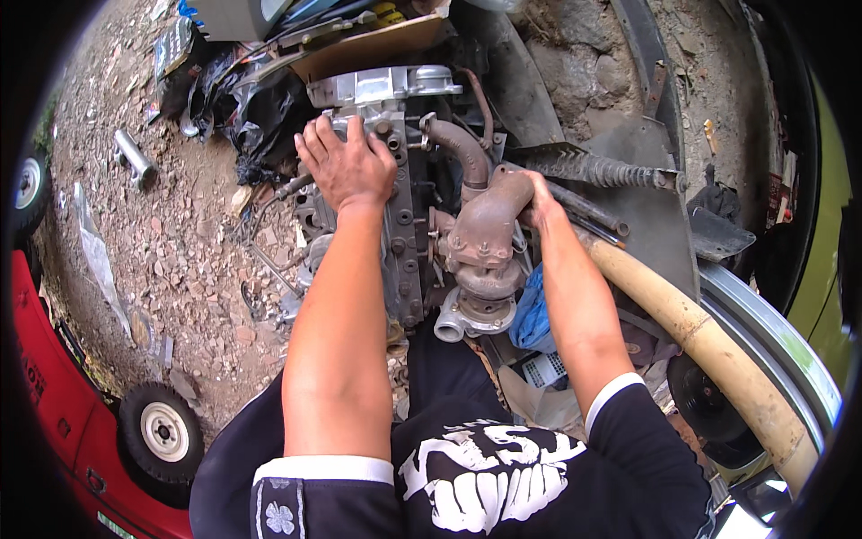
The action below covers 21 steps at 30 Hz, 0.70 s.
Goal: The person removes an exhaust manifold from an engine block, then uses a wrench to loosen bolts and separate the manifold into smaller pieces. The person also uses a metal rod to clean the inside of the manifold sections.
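An engine (406,242) stands on the ground before me, its grey metal head running away from me. My left hand (348,166) lies on the far part of its top, palm down and fingers spread. A turbocharger (485,301) with a pale metal housing sits on the engine's right side. From it rises a rusty brown exhaust elbow (489,216). My right hand (544,205) grips the elbow's upper right end; most of its fingers are hidden behind the pipe. Farther off, a second rusty curved pipe (460,148) joins the engine's side.
A thick bamboo pole (664,296) slants along the right, by a dark metal sheet (642,229). Blue plastic (534,314) lies beside the turbocharger. Black plastic bags (260,126) sit beyond the engine at left. A metal cylinder (135,160) and a red vehicle (63,404) are at left.
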Available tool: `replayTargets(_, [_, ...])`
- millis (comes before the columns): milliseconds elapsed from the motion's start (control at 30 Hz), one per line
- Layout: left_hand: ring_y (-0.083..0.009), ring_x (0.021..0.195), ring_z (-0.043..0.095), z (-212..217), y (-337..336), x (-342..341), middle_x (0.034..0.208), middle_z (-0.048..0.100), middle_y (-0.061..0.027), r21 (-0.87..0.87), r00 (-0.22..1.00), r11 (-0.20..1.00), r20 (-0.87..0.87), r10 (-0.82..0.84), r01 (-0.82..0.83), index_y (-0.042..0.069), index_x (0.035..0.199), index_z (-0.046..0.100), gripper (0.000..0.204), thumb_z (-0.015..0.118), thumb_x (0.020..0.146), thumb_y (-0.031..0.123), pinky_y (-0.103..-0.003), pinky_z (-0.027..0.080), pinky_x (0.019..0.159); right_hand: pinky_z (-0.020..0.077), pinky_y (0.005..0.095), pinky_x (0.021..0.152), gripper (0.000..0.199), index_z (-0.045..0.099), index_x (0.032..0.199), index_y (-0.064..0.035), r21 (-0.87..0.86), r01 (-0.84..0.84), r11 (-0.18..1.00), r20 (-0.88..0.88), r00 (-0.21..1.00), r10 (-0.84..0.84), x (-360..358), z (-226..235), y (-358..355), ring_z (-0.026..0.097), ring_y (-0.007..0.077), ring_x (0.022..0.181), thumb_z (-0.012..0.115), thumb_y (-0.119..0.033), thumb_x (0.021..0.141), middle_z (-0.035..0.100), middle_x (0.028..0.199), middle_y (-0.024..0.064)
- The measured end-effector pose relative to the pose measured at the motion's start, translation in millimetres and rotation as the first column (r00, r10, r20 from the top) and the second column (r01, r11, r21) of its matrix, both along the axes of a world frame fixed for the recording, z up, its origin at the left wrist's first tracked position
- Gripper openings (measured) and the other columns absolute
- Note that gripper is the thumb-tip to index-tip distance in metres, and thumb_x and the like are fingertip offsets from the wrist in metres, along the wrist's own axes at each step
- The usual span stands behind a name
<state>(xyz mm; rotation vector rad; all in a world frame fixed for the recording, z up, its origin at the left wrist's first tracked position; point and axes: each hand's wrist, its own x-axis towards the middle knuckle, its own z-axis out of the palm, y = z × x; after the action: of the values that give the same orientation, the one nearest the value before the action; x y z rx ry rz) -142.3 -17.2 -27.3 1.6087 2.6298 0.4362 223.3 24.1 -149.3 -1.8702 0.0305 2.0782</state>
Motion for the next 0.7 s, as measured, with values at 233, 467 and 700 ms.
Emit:
replayTargets(233, [-0.0397, 0.135, 0.039, -1, -5, -1, 0.135, 0.050, -0.0202, 0.004, 0.999, 1.000, -0.047, 0.017, -0.017, 0.011, 0.114, 0.069, 0.034, 0.064, 0.085, 0.029, -0.054, 0.022, 0.121, 0.0516, 0.0471, 0.077, 0.022, 0.066, 0.094, -0.0100, 0.119, 0.039, 0.992, 0.037, 0.998, -0.043, -32, 45, -17, 0.065, 0.0272, 0.086, 0.063, -0.031, 0.086, 0.068, 0.092, 0.0111])
replayTargets(467, [-0.0407, 0.136, 0.038, 0, 0, -5, 0.135, 0.050, -0.0205, 0.017, 0.999, 1.000, -0.032, 0.000, 0.001, 0.010, 0.115, 0.069, 0.035, 0.063, 0.086, 0.028, -0.055, 0.021, 0.121, 0.0541, 0.0458, 0.083, 0.030, 0.066, 0.103, -0.0041, 0.261, 0.100, 0.960, 0.245, 0.955, -0.166, -35, 48, -14, 0.066, 0.0299, 0.088, 0.067, -0.025, 0.083, 0.068, 0.096, 0.0138])
replayTargets(700, [-0.0403, 0.136, 0.037, 0, -6, 1, 0.136, 0.048, -0.0194, -0.019, 0.997, 1.000, -0.078, 0.002, -0.003, 0.010, 0.118, 0.068, 0.035, 0.062, 0.088, 0.027, -0.054, 0.021, 0.121, 0.0577, 0.0429, 0.081, 0.042, 0.066, 0.119, -0.0034, 0.396, 0.084, 0.914, 0.091, 0.987, -0.130, -35, 38, -3, 0.069, 0.0292, 0.088, 0.071, -0.030, 0.087, 0.069, 0.104, 0.0155])
